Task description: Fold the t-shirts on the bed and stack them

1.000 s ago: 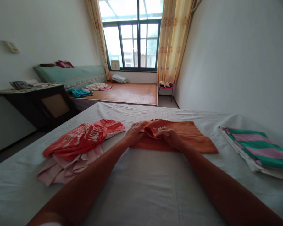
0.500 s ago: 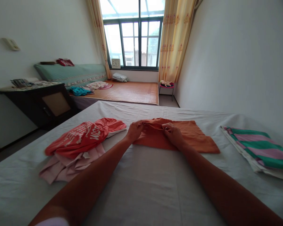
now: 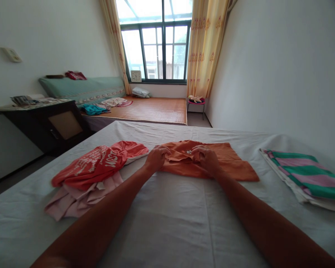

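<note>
An orange garment (image 3: 226, 162) lies flat on the white bed sheet (image 3: 167, 219) in front of me. My left hand (image 3: 155, 158) grips its left edge with the fingers curled into the cloth. My right hand (image 3: 206, 158) pinches a fold near the garment's middle, beside a small printed mark. The cloth between my hands is bunched up.
A red printed shirt (image 3: 97, 163) lies crumpled on pink clothes (image 3: 80, 197) at my left. Folded green-and-pink striped cloth (image 3: 304, 171) sits at the right. A dark cabinet (image 3: 44, 123), a second bed with a mat (image 3: 153, 108) and a window stand beyond.
Both hands lifted the folded part of the orange garment a little, then brought it back down toward me; the small printed mark shows again between my hands.
</note>
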Motion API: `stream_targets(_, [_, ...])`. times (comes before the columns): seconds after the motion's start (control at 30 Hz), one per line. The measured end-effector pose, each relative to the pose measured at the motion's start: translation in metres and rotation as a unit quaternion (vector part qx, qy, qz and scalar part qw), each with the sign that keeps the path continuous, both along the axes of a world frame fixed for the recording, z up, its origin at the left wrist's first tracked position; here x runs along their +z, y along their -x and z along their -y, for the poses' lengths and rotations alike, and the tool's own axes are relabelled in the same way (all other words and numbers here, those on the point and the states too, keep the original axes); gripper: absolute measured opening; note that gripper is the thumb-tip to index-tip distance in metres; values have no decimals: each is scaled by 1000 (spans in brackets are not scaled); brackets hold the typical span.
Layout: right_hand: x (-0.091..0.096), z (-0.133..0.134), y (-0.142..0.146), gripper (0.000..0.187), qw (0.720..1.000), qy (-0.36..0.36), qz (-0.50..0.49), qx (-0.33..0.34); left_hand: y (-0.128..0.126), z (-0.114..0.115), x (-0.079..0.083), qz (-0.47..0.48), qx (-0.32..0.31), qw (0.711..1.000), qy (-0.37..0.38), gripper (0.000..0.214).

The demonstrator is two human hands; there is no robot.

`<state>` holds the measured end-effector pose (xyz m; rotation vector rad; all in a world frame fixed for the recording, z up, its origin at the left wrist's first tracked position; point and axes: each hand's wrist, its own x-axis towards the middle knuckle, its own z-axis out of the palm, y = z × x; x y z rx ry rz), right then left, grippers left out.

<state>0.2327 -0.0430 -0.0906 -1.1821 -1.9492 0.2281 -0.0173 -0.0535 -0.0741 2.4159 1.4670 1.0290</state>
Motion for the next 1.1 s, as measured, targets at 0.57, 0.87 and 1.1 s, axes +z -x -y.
stream_targets(0.57, [-6,14,16,31,982,34,128,136,19,14,10,-59,19,989,138,36])
stream_targets(0.87, [7,26,23,26,970,47,123,204,35,20,20,-154,-4,976,157,35])
stream_targets(1.1, [-1,28,32,42,974,41,121,185,-20,38,-13,-163,-60,985,19,45])
